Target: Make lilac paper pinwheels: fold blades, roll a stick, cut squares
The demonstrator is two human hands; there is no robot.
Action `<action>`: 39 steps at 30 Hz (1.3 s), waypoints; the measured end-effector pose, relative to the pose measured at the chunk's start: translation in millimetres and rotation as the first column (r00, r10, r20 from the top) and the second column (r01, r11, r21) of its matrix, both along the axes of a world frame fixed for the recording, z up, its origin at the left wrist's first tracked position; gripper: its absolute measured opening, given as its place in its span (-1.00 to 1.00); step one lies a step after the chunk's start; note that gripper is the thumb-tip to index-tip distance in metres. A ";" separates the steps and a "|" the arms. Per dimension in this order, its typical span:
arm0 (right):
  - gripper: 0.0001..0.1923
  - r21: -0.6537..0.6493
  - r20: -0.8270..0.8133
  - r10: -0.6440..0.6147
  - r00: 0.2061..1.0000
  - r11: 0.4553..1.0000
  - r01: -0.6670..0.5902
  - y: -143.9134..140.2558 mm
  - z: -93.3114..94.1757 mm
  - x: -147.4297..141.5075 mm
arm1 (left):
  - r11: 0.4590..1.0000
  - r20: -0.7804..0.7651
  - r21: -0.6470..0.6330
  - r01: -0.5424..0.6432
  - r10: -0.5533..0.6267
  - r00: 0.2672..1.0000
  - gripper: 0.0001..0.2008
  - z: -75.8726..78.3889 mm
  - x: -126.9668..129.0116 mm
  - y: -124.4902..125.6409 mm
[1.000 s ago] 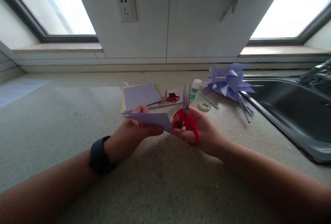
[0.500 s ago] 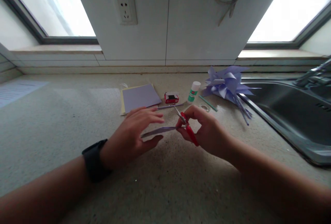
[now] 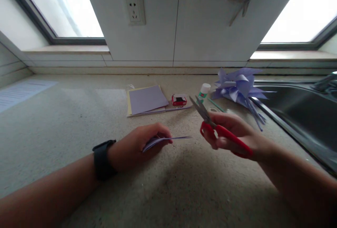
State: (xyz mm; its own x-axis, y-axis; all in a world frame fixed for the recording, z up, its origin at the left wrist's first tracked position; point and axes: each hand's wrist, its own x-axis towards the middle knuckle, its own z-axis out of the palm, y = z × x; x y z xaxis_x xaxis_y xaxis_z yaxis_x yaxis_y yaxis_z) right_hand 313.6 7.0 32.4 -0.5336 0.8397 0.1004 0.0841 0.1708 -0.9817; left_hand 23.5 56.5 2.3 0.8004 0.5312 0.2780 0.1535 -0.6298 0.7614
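Folded purple paper point(image 3: 158, 141) is gripped in my left hand point(image 3: 142, 140), its thin pointed end sticking out to the right. My right hand point(image 3: 231, 133) is closed around the red handles of a pair of scissors point(image 3: 206, 115). Their metal blades point up and to the left, slightly parted, and stand apart from the paper. Behind the blades is a glue stick point(image 3: 205, 89) with a white cap, partly covered by them. A small red box point(image 3: 179, 99) lies left of the glue stick.
Purple and yellow sheets point(image 3: 149, 99) are stacked toward the back of the counter point(image 3: 92, 115). Purple paper pinwheels point(image 3: 239, 85) with rolled sticks lie beside the metal sink point(image 3: 297, 105) on the right. A green stick point(image 3: 216, 104) and a printed page point(image 3: 25, 92) are also there.
The scissors have turned in my right hand, which has moved right, away from the paper. My left hand has closed around the folded paper. The view has shifted slightly left.
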 end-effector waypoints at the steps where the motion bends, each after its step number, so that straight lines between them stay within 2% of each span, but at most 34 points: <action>1: -0.62 -0.042 0.005 0.054 0.999 0.998 -0.054 1.2 2.5 9.4 | 1.000 0.016 0.003 0.000 0.000 1.000 -0.85 -0.3 -0.8 0.5; 5: -0.56 -0.226 0.048 0.246 0.968 0.947 -0.230 4.4 8.4 37.2 | 0.999 0.058 -0.036 -0.007 0.009 0.998 -0.78 -1.5 -2.9 0.5; 8: -0.54 -0.358 0.099 0.351 0.931 0.886 -0.296 6.5 9.3 46.7 | 0.996 0.099 -0.087 -0.005 0.014 0.995 -0.80 -1.0 -3.2 -0.4; 10: -0.52 -0.396 0.131 0.391 0.911 0.863 -0.313 7.6 9.4 49.7 | 0.994 0.125 -0.105 -0.006 0.019 0.992 -0.81 -0.1 -3.2 -0.8; 18: -0.53 -0.351 0.195 0.405 0.893 0.879 -0.323 7.8 14.2 45.4 | 0.996 0.124 -0.085 0.011 0.000 0.992 -0.79 3.2 -4.2 -1.6; 24: -0.48 -0.299 0.261 0.349 0.900 0.916 -0.268 4.4 19.7 37.6 | 0.997 0.107 -0.075 0.031 -0.023 0.994 -0.79 2.2 -4.1 -0.4; 39: -0.50 -0.292 0.258 0.378 0.889 0.908 -0.301 3.8 22.6 34.6 | 0.997 0.122 -0.065 0.035 -0.027 0.992 -0.78 2.4 -4.5 0.0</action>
